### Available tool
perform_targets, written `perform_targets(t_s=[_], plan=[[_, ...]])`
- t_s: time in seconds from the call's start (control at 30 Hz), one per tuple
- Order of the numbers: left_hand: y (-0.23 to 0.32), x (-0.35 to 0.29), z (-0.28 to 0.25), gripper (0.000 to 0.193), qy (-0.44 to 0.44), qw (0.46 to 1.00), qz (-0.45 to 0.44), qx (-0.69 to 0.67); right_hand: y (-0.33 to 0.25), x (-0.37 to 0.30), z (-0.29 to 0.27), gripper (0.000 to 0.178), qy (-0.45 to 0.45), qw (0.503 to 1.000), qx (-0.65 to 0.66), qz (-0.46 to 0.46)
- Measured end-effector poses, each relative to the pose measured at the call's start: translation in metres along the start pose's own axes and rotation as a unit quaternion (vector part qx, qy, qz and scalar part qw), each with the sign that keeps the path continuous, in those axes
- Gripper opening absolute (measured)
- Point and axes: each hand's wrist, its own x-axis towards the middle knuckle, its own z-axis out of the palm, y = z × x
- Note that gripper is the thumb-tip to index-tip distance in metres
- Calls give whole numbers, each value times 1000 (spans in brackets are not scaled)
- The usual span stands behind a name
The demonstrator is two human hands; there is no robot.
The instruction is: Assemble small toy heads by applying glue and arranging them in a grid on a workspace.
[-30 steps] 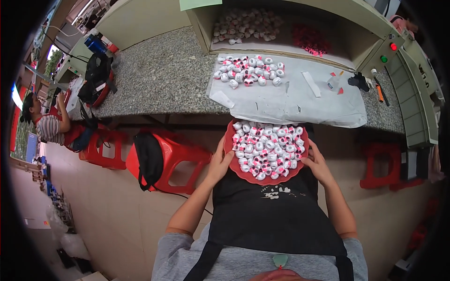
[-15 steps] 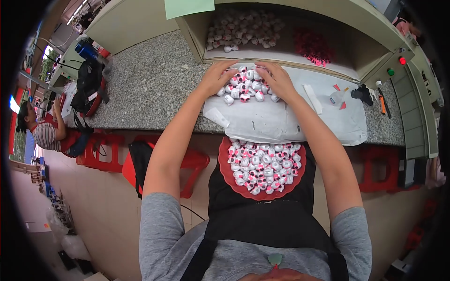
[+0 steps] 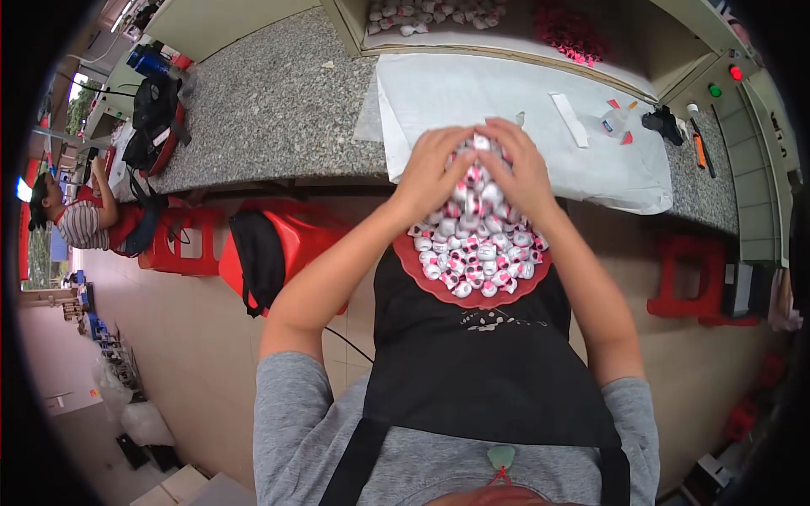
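Observation:
My left hand (image 3: 433, 171) and my right hand (image 3: 525, 175) are cupped together at the table's front edge, fingertips nearly touching at the far side. Between the palms they hold a heap of small white and pink figures (image 3: 474, 187) with dark spots, blurred in places. Under my hands, a red scalloped bowl (image 3: 410, 263) rests on my lap against the black apron (image 3: 472, 371). More of the same figures (image 3: 487, 251) fill it, and the heap runs down onto them.
White sheeting (image 3: 472, 84) covers part of the speckled stone tabletop (image 3: 270, 110). Figures (image 3: 439, 12) and pink pieces (image 3: 569, 34) lie inside the open-fronted box beyond. An orange-black tool (image 3: 700, 152) lies right. Red stools (image 3: 295, 244) stand below; another person (image 3: 80, 219) sits far left.
Both hands have come toward me from the sheeting and closed together, dragging the heap of figures over the table's edge to the bowl. The view has tipped downward.

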Motion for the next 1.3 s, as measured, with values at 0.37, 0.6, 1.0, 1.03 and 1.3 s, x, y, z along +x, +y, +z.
perform_targets(t_s=[0.37,0.6,1.0,1.03,1.3], plan=[[2,-126,-17,41,95,807,-409,-416,27,-137,-42,25,191,939,159,236],[3,-118,12,47,85,682,-399,-607,56,-156,-8,53,87,903,234,350],[62,-72,82,48,-153,579,-398,-695,-24,-232,-87,43,339,715,519,323],[67,-70,93,49,-189,554,-407,-701,-34,-241,-98,43,354,730,483,330],[165,-7,145,54,-408,442,-388,-699,-72,-309,-181,36,513,622,524,274]])
